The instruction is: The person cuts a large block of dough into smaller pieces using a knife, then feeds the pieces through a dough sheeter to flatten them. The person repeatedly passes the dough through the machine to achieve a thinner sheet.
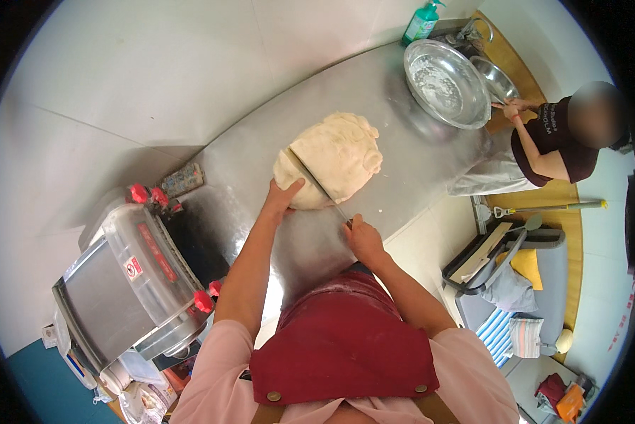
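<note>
A large lump of pale dough (pixel 344 151) rests on the stainless steel table (pixel 301 241). A long knife blade (pixel 317 183) lies across it and is sunk into the dough, parting a smaller piece (pixel 291 175) on the left. My right hand (pixel 365 239) grips the knife's dark handle at the near side of the dough. My left hand (pixel 285 196) is against the smaller piece, thumb on top and the other fingers largely hidden beside it. How deep the blade reaches cannot be seen.
Left stands a dough sheeter (pixel 142 265) with red knobs. A floury metal basin (pixel 445 85) is at the far right, beside a green pump bottle (pixel 421 24). Another person (pixel 545 143) holds a smaller metal bowl (pixel 495 79) there. A sofa (pixel 553 297) is behind on the right.
</note>
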Demonstrator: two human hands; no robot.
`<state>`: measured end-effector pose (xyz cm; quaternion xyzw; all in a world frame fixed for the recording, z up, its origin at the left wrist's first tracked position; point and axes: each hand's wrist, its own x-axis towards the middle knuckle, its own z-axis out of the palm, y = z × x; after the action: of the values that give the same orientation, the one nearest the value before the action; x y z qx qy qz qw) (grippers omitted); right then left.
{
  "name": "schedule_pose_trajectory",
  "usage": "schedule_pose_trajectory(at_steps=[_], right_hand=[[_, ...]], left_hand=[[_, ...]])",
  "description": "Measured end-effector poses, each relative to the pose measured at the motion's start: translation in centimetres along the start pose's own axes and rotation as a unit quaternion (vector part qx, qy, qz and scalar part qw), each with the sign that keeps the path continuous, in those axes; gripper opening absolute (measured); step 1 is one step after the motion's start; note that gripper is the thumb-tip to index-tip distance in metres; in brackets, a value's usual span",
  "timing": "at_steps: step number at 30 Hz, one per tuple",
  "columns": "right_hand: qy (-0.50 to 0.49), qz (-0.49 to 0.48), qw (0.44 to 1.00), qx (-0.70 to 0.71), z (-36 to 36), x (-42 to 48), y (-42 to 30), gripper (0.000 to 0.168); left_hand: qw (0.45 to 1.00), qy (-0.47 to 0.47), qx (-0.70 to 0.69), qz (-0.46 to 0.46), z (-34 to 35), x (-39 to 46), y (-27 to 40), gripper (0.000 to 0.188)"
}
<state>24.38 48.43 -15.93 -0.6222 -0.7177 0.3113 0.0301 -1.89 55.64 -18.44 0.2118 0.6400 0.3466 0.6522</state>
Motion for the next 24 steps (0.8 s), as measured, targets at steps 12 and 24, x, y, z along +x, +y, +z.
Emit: schedule_pose_trajectory(at_steps=[12, 24], right_hand=[[-0.004, -0.009, 0.998, 0.062, 1.2, 6.3, -2.3, 0.046], [-0.048, 0.034, 0.998, 0.025, -0.4, -1.5, 0.6, 0.041]], left_hand=[[0.975, -0.088, -0.199, -0.042, -1.9, 0.9, -1.1, 0.085], [0.967, -0.096, -0.23, -0.047, -1.4, 1.0, -0.5, 0.084]])
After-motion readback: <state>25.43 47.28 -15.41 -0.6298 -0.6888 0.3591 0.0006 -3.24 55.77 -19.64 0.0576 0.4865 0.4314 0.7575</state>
